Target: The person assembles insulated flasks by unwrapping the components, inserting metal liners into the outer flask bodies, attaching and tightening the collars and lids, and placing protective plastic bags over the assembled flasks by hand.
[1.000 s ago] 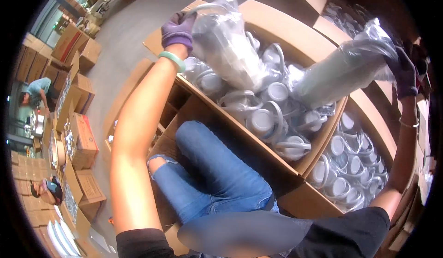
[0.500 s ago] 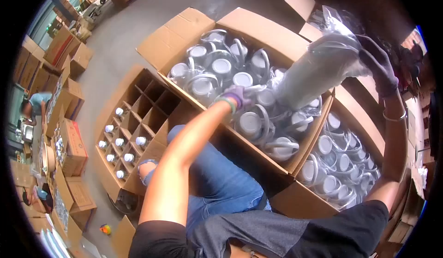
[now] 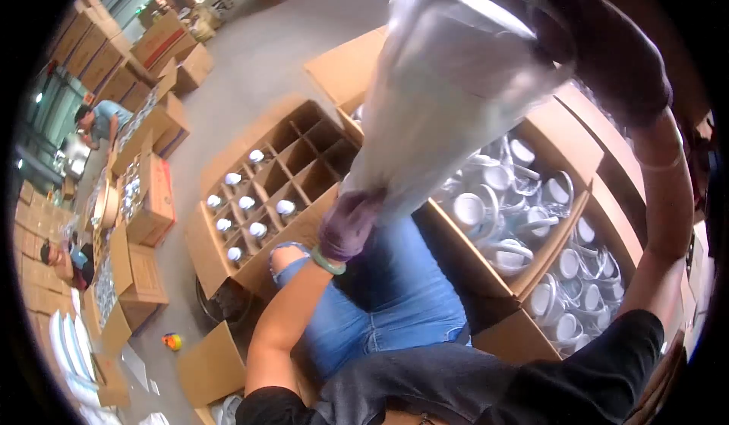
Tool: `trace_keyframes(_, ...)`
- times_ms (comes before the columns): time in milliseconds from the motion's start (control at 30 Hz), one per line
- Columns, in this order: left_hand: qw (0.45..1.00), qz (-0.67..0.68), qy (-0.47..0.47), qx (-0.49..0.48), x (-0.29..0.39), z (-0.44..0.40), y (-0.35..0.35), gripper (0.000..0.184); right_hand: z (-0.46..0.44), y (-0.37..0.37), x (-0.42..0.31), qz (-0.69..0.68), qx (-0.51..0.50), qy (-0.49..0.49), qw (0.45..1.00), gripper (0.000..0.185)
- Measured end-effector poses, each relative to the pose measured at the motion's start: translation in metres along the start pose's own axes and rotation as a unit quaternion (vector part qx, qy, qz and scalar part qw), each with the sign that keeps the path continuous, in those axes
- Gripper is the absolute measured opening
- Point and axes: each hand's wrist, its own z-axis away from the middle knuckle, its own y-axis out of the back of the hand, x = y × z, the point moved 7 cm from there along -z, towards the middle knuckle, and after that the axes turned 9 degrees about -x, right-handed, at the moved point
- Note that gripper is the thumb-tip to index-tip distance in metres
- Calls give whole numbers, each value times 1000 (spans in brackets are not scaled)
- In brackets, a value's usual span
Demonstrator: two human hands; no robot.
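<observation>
A long, translucent vessel in clear plastic wrap (image 3: pixel 448 83) is held up at a slant before me, blurred, its wide round rim at the upper end. My right hand (image 3: pixel 607 53), in a dark glove, grips it by that rim; its fingers are partly lost in shadow. My left hand (image 3: pixel 351 226), in a purple glove, is closed round the narrower lower end. Below it on the right stands an open carton (image 3: pixel 471 254) of clear handled jugs with pale round lids (image 3: pixel 469 208). The vessel hides part of this carton.
At left stands a divided carton (image 3: pixel 199 235) with several white-capped bottles (image 3: pixel 246 202) in its cells. Another carton of jugs (image 3: pixel 566 326) is at lower right. Farther left, two people (image 3: pixel 106 117) are among stacked boxes (image 3: pixel 148 220). A small orange-yellow toy (image 3: pixel 172 341) lies on the floor.
The wrapped vessel has come up and toward me, away from the jug carton. My left hand has left the jugs and now holds the vessel's lower end. The view has shifted left.
</observation>
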Motion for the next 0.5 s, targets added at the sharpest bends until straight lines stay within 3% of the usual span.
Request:
trace_keyframes(33,998,-48,37,-25,-11,25,7,24,-5,-12,-8,95,60,-23,993,33)
trace_keyframes(67,988,-83,107,-75,-24,51,10,17,-22,-16,0,91,49,-15,994,33)
trace_keyframes(100,973,-110,156,-126,-60,95,-3,16,-53,-33,3,188,-71,106,974,28)
trace_keyframes(133,941,-67,278,-179,-107,151,-33,18,-68,-61,5,277,-185,225,916,25)
trace_keyframes(167,890,-19,396,-226,-137,206,-53,20,-82,-73,16,114,-220,142,958,35)
trace_keyframes(200,839,-136,285,-442,-120,233,-76,23,-94,-90,28,-50,-251,52,965,47)
trace_keyframes(233,738,-141,229,-620,-96,251,-85,27,-111,-103,37,4,-242,77,967,53)
trace_keyframes(267,678,-147,244,-677,-75,252,-85,30,-120,-116,40,55,-295,89,950,53)
trace_keyframes(300,635,-104,247,-724,-58,258,-92,32,-133,-132,42,109,-269,131,948,50)
trace_keyframes(333,616,-27,219,-756,-55,282,-115,34,-142,-147,43,160,-242,171,942,48)
trace_keyframes(367,628,-19,209,-749,-47,276,-109,35,-140,-168,32,157,-303,201,918,39)
trace_keyframes(400,639,-11,198,-743,-39,270,-101,36,-138,-183,34,137,-302,153,931,29)
trace_keyframes(500,725,15,327,-606,-73,235,-33,40,-149,-217,35,145,-336,213,906,13)
